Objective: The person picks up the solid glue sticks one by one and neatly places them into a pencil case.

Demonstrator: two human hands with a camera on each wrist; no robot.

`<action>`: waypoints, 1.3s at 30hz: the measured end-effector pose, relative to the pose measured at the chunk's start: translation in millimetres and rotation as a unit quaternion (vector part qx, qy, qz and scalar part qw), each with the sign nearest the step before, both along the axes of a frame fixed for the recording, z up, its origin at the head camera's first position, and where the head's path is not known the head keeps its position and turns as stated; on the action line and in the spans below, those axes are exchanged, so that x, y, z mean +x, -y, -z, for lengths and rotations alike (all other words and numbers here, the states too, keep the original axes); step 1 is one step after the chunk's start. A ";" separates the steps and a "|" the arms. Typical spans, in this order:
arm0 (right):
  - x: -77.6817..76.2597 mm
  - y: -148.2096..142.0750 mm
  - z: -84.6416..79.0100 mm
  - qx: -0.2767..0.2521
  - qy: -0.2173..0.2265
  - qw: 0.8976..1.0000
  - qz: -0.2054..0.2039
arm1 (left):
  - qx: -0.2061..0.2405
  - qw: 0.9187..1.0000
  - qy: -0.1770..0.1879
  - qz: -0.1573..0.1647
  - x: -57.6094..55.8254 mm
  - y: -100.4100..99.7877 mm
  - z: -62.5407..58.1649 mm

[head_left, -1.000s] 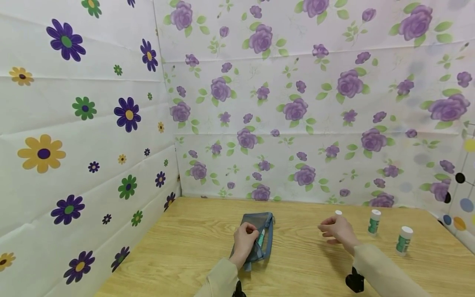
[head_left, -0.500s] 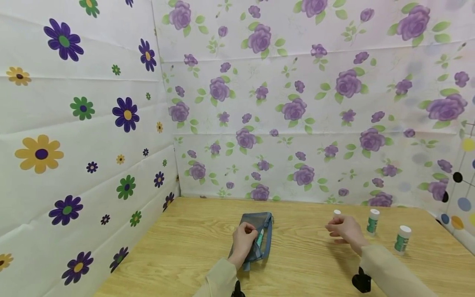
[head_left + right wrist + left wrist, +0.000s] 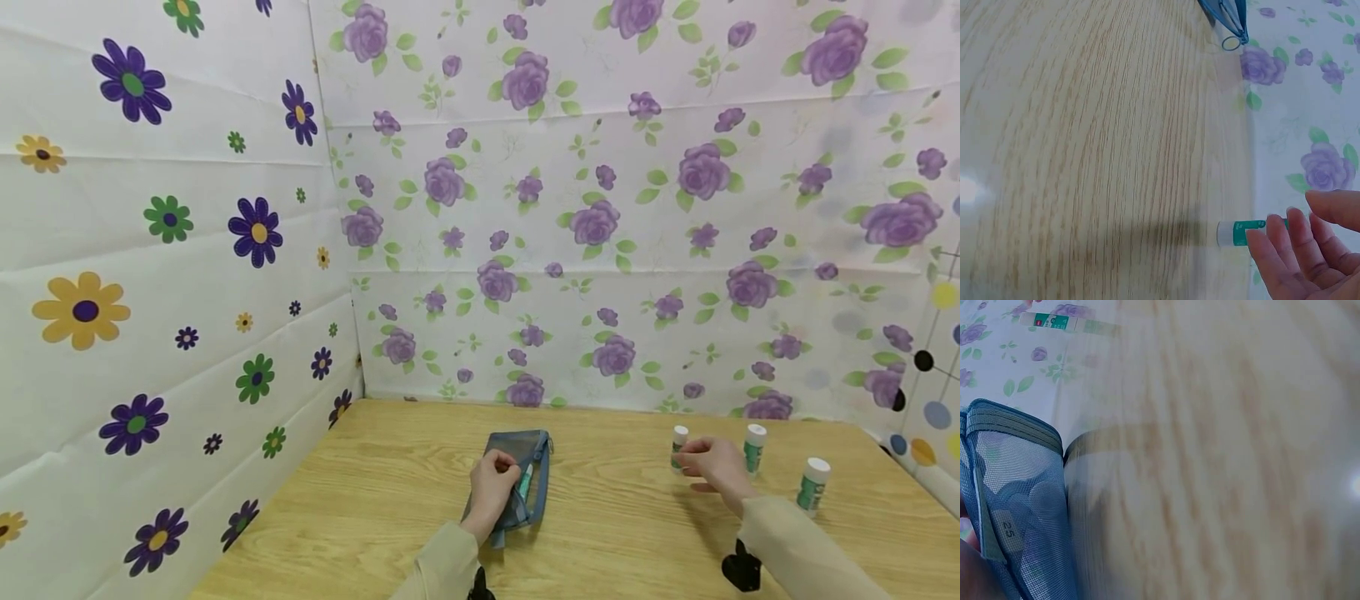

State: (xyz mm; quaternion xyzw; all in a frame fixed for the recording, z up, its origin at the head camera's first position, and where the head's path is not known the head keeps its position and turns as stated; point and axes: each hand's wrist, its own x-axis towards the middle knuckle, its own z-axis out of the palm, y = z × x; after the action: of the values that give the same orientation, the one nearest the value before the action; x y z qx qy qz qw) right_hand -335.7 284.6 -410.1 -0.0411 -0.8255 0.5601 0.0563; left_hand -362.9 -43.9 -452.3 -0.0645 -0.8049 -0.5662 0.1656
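Observation:
My left hand (image 3: 491, 492) pinches the edge of a blue-grey mesh zip pouch (image 3: 517, 437), holding its mouth apart. Inside the pouch a green-and-white glue stick (image 3: 527, 479) shows. In the left wrist view the pouch (image 3: 1029, 487) fills the lower left, with a "25" tag visible. My right hand (image 3: 716, 468) hovers beside an upright glue stick (image 3: 678, 437) with a white cap and green label, its fingers loosely bent. In the right wrist view the fingertips partly cover that glue stick (image 3: 1241, 233); thumb and fingers are apart, and no grip on it shows.
Two more glue sticks stand upright to the right, one farther back (image 3: 754, 446) and one nearer (image 3: 813, 483), beside the right forearm. They share a wood-grain table (image 3: 360, 492). Flowered cloth walls (image 3: 480, 208) rise behind and at the left.
My right hand has shifted rightward, showing more of the glue stick that was mostly hidden behind it. My left hand and the pouch stay in place.

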 end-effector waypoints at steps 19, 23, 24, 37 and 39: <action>-3.5 -5.7 5.5 0.011 -0.014 1.000 0.025 | 0.001 1.000 -0.004 0.001 -0.3 0.2 1.2; -5.1 -6.3 7.2 0.021 -0.016 0.999 0.030 | -0.001 1.000 -0.005 0.000 -1.2 0.5 1.8; -5.8 -6.5 7.4 0.023 -0.016 0.999 0.032 | -0.002 1.000 -0.006 -0.001 -1.3 0.5 1.8; -11.1 -4.9 9.4 0.035 -0.027 0.997 0.061 | -0.004 1.000 0.004 -0.004 -0.6 -0.1 -0.4; -11.6 -4.8 9.3 0.034 -0.029 0.997 0.061 | -0.004 1.000 0.004 -0.005 -0.6 -0.5 -0.8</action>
State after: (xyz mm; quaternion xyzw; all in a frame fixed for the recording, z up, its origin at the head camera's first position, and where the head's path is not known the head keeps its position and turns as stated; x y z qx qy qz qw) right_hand -347.3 289.4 -419.5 -0.0737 -0.8382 0.5279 0.1154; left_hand -363.5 -43.4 -451.5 -0.0589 -0.8080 -0.5626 0.1649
